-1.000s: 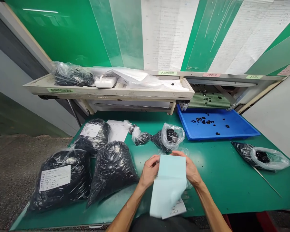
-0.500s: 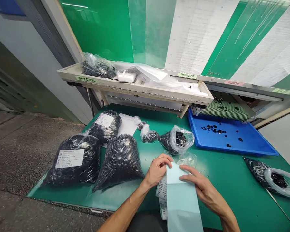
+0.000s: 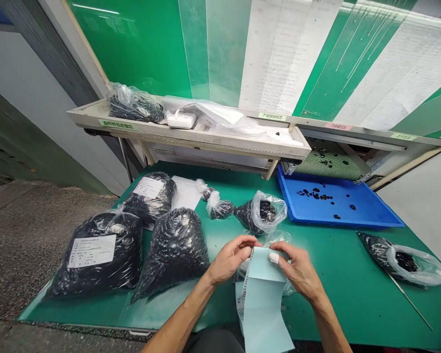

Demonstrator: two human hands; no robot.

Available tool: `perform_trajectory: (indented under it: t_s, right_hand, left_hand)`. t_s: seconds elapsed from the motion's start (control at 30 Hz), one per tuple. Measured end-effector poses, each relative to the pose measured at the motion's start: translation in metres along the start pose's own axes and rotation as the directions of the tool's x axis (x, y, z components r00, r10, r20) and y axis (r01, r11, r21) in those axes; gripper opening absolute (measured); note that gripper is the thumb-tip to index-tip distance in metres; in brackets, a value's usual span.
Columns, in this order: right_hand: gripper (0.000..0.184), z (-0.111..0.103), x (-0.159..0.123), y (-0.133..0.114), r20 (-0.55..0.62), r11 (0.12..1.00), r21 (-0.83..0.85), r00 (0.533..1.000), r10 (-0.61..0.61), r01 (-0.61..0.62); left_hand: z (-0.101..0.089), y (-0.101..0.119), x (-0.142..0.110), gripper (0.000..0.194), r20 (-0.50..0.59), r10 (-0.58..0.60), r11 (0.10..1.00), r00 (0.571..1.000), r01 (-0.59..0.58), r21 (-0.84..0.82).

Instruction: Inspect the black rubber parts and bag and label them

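Note:
A long strip of labels (image 3: 267,305) with a pale blue backing hangs from both hands over the table's front edge. My left hand (image 3: 232,259) pinches its upper left corner between thumb and fingers. At the upper right edge, my right hand (image 3: 298,267) grips it, with a white wrap around the thumb. Printed white label faces show along the strip's left side. Just behind the hands lies an empty clear plastic bag (image 3: 277,239), partly covered by the strip. Beyond it an open bag of black round parts (image 3: 266,212) lies tilted, its mouth facing right.
Three large bags of black parts, one here (image 3: 174,247), stand at the left; two carry white labels. Small tied bags (image 3: 220,208) lie mid-table. A blue tray (image 3: 353,215) with loose parts sits back right, below a shelf (image 3: 191,135). Another open bag (image 3: 385,257) and a thin stick (image 3: 411,301) lie right.
My right hand has turned, bringing its thumb over the front of the strip. The strip now bends and swings lower at its free end. The whole view has shifted slightly.

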State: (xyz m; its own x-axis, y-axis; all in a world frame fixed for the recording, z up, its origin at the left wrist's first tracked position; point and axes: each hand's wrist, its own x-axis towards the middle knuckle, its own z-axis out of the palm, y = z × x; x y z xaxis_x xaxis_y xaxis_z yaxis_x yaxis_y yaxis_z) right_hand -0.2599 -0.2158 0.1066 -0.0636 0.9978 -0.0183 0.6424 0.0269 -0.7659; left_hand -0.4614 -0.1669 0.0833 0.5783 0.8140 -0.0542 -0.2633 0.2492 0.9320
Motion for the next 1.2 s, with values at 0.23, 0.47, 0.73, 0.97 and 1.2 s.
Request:
perform_trajectory:
  t_s: [0.23, 0.47, 0.73, 0.97, 1.2]
  right_hand:
    - [0.03, 0.001, -0.003, -0.004, -0.033, 0.999, -0.054, 0.999, 0.003, -0.005]
    - [0.031, -0.004, 0.0, -0.011, 0.019, 0.999, -0.054, 1.0, 0.006, -0.005]
    - [0.017, 0.004, 0.01, -0.016, -0.024, 0.99, -0.119, 0.996, -0.085, 0.082]
    - [0.017, 0.0, 0.015, -0.012, -0.02, 0.992, -0.031, 0.992, -0.126, 0.125]
    - [0.025, -0.045, -0.006, 0.035, -0.317, 0.973, 0.172, 0.927, 0.201, -0.152]
  left_hand:
    - [0.006, -0.012, 0.004, 0.029, -0.099, -0.004, 0.992, 0.995, 0.016, 0.121]
    - [0.013, -0.014, 0.01, 0.021, -0.144, -0.004, 0.983, 0.99, 0.03, 0.181]
    - [0.007, -0.011, 0.015, 0.022, -0.132, -0.031, 0.948, 0.991, 0.071, 0.312]
    - [0.007, -0.004, 0.016, 0.028, -0.1, -0.01, 0.881, 0.995, 0.056, 0.47]
    - [-0.012, 0.0, 0.02, 0.029, -0.337, 0.09, 0.891, 0.937, 0.076, 0.449]
